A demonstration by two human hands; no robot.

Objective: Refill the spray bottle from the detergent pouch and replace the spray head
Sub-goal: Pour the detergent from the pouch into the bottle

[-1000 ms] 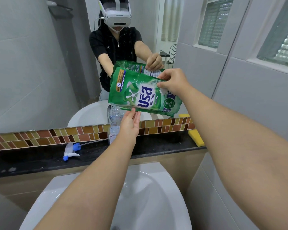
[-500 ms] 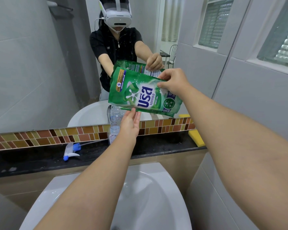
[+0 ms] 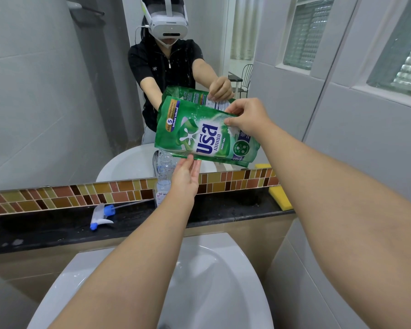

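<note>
I hold a green detergent pouch (image 3: 199,134) tipped on its side above the black ledge, its lower left corner right over the neck of a clear, headless spray bottle (image 3: 163,179) that stands against the mosaic tiles. My right hand (image 3: 244,117) pinches the pouch's upper right edge. My left hand (image 3: 186,176) supports its bottom edge from below, fingers up, and hides part of the bottle. The white and blue spray head (image 3: 102,216) with its thin dip tube lies on the ledge to the left.
The black ledge (image 3: 223,210) runs across below a mirror (image 3: 81,91) that reflects a person wearing a headset. A yellow sponge (image 3: 279,194) lies at the ledge's right end. A white basin (image 3: 211,281) sits below my arms. Tiled wall and glass-block windows close the right side.
</note>
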